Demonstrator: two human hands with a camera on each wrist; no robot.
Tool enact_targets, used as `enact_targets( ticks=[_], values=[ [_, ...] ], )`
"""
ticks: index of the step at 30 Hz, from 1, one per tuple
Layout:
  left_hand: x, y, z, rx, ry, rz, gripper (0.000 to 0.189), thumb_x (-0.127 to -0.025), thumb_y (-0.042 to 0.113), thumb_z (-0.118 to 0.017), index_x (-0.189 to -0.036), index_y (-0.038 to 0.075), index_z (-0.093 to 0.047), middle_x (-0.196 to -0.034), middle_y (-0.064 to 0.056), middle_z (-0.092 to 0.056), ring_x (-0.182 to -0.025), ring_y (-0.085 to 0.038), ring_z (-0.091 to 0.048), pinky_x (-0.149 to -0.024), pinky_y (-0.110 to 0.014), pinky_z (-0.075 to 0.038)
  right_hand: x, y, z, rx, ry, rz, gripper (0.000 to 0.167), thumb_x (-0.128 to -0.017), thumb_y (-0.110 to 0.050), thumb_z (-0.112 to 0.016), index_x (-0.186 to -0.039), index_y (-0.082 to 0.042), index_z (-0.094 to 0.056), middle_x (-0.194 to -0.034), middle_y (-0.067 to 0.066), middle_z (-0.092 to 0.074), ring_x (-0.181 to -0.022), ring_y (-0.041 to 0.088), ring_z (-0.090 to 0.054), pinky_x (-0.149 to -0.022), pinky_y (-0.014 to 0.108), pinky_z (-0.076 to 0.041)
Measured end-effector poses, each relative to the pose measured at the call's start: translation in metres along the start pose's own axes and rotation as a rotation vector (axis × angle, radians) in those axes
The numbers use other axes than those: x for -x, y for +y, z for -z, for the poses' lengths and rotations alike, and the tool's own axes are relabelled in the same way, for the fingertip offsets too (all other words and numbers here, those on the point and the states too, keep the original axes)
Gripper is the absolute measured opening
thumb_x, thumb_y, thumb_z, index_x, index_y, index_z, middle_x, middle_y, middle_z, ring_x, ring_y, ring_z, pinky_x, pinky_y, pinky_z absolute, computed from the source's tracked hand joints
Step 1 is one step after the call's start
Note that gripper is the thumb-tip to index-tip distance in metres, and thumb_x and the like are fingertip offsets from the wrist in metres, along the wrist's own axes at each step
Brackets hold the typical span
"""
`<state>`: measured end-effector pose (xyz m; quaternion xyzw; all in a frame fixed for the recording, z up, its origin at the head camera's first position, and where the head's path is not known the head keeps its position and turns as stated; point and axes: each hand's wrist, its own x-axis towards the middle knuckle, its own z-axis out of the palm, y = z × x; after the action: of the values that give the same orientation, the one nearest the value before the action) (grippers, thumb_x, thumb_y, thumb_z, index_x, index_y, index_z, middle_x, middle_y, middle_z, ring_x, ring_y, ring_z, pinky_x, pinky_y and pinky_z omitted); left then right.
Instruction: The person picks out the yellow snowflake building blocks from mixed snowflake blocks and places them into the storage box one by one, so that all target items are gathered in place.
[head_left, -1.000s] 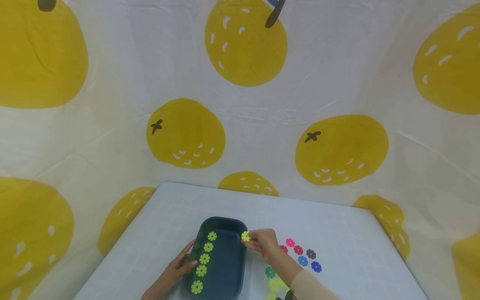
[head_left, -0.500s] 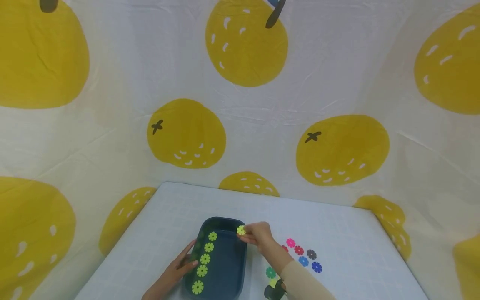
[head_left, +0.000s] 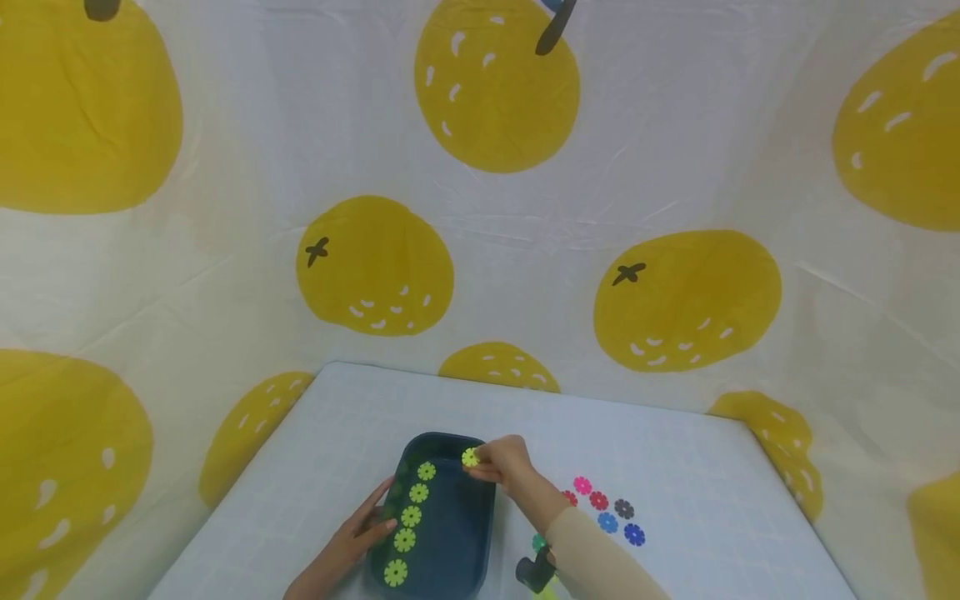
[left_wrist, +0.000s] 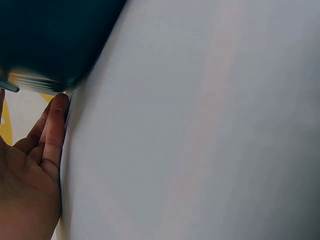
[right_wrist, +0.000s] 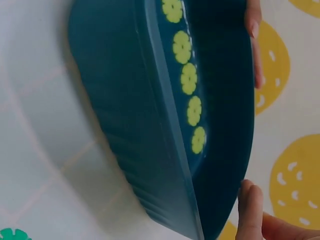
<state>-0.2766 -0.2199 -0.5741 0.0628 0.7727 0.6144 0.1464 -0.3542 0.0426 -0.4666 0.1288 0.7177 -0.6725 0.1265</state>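
In the left wrist view, a blurred dark teal tray (left_wrist: pixel 50 37) fills the upper left corner. Below it, the left hand (left_wrist: pixel 32 170) shows its palm, fingers (left_wrist: pixel 55 132) extended up to the tray's lower corner. White cloth (left_wrist: pixel 140 130) with faint pinkish bands (left_wrist: pixel 212 100) spreads across the right.
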Motion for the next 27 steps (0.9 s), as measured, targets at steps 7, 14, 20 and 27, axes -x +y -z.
enact_targets(
  ticks=[7,14,20,27],
  values=[
    [0.000,-0.001,0.001,-0.005,0.010,0.004,0.073,-0.102,0.038,-0.055,-0.161,0.026,-0.013,-0.150,-0.031,-0.038,-0.129,-0.040,-0.051,-0.101,-0.056,-0.048,-0.006,-0.007,-0.011,-0.005,-0.017,-0.015,0.031,-0.089,0.007,-0.062,-0.116,0.019,-0.051,-0.091,0.025,-0.068,-0.069,0.026,-0.075,-0.059,0.025,-0.060],
    [0.000,-0.003,-0.001,-0.048,0.067,0.050,0.074,-0.099,0.043,-0.058,-0.160,0.028,-0.019,-0.150,-0.028,-0.040,-0.130,-0.043,-0.049,-0.102,-0.062,-0.045,-0.010,-0.006,-0.022,0.013,-0.030,-0.012,0.033,-0.090,0.009,-0.061,-0.118,0.020,-0.048,-0.096,0.027,-0.066,-0.074,0.032,-0.075,-0.060,0.028,-0.060],
    [0.000,-0.002,0.000,-0.057,0.085,0.062,0.074,-0.098,0.044,-0.060,-0.159,0.031,-0.021,-0.148,-0.027,-0.043,-0.129,-0.043,-0.050,-0.102,-0.063,-0.044,-0.014,-0.003,-0.030,0.037,0.009,-0.032,0.034,-0.090,0.008,-0.062,-0.119,0.018,-0.049,-0.096,0.027,-0.066,-0.072,0.031,-0.075,-0.060,0.029,-0.060],
    [0.000,0.000,-0.002,-0.054,0.103,0.067,0.073,-0.097,0.045,-0.061,-0.158,0.033,-0.023,-0.153,-0.026,-0.037,-0.135,-0.048,-0.042,-0.104,-0.065,-0.040,-0.015,-0.002,-0.036,0.035,0.009,-0.044,0.036,-0.090,0.010,-0.061,-0.122,0.020,-0.047,-0.097,0.029,-0.065,-0.077,0.036,-0.074,-0.065,0.034,-0.062]
  ],
)
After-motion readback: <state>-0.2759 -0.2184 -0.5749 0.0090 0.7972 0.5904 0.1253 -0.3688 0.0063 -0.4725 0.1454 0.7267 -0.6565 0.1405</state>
